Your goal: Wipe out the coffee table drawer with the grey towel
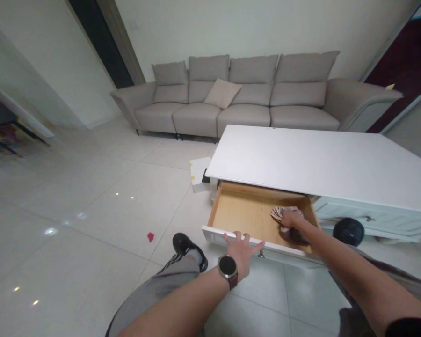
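Left hand: your left hand [243,250] lay flat on the front edge of the drawer [245,213], fingers spread over the rim and clasping nothing. A watch [228,267] sat on that wrist.
Right hand: your right hand [290,219] reached into the drawer and closed over a fan of banknotes [279,213], grasping them near the drawer's right wall.
Banknotes: they rested on the wooden bottom of the drawer, at its right rear, partly hidden under your fingers.
Drawer: it stood pulled out from the white table [315,159], its pale wood floor otherwise bare.
Legs: you had your left knee raised, with a black shoe [187,248] on the tiles left of the drawer; another shoe [348,230] showed by the table's front, right of your arm.
Room: a grey sofa [245,98] with a cushion [221,92] stood against the far wall, and a white box [199,173] lay on the floor beside the table.
Floor: a small red scrap [150,237] lay on the tiles, well apart from you.
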Tool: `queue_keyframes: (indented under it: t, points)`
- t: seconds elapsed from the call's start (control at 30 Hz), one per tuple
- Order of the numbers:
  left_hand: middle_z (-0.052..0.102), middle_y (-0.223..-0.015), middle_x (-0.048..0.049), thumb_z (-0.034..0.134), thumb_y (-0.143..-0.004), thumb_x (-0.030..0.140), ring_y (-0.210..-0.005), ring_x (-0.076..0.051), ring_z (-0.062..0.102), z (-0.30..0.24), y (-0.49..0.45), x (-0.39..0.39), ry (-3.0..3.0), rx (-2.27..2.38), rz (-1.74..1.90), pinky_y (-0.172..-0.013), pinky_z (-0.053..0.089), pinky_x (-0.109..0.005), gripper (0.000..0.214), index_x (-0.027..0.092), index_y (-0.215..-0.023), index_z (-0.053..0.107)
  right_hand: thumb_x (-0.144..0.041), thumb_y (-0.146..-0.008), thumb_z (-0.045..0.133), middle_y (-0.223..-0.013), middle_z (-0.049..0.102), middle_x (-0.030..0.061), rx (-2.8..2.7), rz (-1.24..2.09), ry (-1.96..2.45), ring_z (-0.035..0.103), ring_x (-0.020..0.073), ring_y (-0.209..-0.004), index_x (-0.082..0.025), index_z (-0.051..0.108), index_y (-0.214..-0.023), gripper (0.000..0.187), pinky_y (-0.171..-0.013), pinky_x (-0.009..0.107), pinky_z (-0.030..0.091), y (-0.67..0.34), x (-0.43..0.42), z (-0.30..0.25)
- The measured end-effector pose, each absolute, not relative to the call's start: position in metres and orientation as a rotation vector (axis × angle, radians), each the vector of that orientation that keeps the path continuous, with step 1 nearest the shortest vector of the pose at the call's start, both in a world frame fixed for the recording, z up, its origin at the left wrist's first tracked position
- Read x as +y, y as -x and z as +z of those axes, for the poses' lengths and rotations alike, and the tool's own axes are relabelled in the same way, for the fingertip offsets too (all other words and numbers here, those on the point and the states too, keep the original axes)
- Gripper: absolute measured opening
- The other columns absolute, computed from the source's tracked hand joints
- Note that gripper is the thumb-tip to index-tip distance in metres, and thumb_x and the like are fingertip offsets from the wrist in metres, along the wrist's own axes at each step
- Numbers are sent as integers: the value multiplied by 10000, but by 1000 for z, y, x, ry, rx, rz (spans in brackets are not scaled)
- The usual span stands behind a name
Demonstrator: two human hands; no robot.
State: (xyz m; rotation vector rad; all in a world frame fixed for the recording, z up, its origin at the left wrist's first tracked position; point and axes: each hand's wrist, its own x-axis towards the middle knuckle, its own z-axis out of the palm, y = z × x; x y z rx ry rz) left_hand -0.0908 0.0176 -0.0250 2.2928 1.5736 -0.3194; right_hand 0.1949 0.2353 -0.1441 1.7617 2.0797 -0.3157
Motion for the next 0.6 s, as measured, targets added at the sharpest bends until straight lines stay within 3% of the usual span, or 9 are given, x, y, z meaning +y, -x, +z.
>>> queue_keyframes:
  t: [0.33,0.6]
  points:
    - [454,-1505,-79,646,-880,327,-1353,-465,347,-24,92,14,-2326,1590,-294,-985,278,-816,792,579,-1537,284,-139,-783,652,-1165,706,316,2008,-231,-1719,691,377,-1127,1,753,-1123,381,-913,442,547,-143,269,-138]
    - [434,-1514,-68,563,-935,360,-1368,-468,313,-30,89,16,-2289,1610,-352,-989,257,-823,742,628,-1535,218,-198,-790,675,-1136,681,382,2072,-223,-1679,696,427,-1087,61,707,-1181,470,-850,527,574,-39,267,-137]
